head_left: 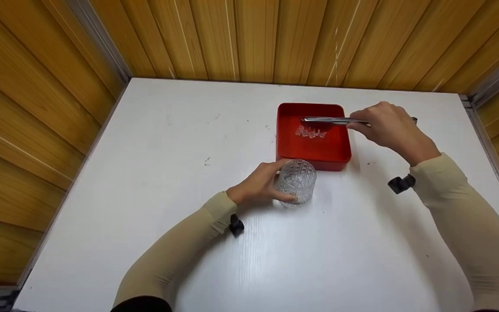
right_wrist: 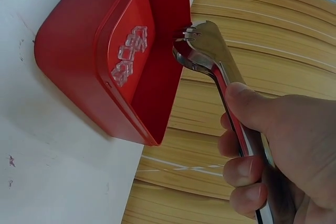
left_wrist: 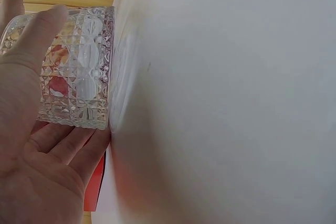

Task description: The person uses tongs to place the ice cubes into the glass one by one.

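Note:
My left hand (head_left: 260, 184) holds a clear cut-glass tumbler (head_left: 302, 177), thumb on the near side and fingers round the far side. In the left wrist view the glass (left_wrist: 86, 61) stands upright on the white table. My right hand (head_left: 388, 125) grips metal serving tongs (head_left: 329, 120), thumb on one arm and curled fingers on the other. The tongs' tips (right_wrist: 194, 51) hang over the red square tin (head_left: 284, 149), with nothing between them. On the tin's floor lie several clear ice-like cubes (right_wrist: 126, 53), grouped in a loose row.
The white table (head_left: 167, 130) is bounded by wood-panelled walls (head_left: 254, 39) at the back and sides. The tin stands right of the table's middle, just behind the glass. Small dark marks (head_left: 207, 161) dot the tabletop.

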The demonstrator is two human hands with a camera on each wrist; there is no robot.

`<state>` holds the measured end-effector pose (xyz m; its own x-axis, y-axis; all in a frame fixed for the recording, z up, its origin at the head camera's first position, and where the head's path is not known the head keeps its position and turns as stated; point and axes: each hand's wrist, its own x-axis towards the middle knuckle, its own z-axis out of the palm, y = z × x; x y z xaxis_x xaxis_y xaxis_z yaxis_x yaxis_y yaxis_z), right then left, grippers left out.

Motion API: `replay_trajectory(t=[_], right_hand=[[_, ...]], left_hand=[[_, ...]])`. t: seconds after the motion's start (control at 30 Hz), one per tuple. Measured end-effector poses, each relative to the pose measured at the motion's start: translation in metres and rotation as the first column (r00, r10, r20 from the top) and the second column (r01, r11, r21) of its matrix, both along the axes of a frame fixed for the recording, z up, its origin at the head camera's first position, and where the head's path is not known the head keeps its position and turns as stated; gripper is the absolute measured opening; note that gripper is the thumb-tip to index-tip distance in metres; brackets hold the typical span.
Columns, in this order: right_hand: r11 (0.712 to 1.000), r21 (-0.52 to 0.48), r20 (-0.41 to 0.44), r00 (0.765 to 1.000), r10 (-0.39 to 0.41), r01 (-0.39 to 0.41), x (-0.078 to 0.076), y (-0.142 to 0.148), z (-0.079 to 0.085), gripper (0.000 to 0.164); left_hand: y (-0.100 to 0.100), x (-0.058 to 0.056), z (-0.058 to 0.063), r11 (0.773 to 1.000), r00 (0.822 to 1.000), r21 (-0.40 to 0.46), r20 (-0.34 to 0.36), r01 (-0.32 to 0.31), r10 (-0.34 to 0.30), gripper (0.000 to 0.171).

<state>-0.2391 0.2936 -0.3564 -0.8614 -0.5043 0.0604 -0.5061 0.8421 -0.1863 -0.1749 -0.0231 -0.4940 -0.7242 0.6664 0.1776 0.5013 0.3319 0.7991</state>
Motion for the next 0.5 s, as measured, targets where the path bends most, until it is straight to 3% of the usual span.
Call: replay_trajectory(t=[0.5], right_hand=[[0.999, -0.022, -0.079, 0.996, 0.044, -0.046, 0.019, -0.003, 0.008, 0.008]], left_hand=[[-0.001, 0.001, 0.002, 1.0, 0.999, 0.003, 0.047, -0.006, 0.006, 0.087]])
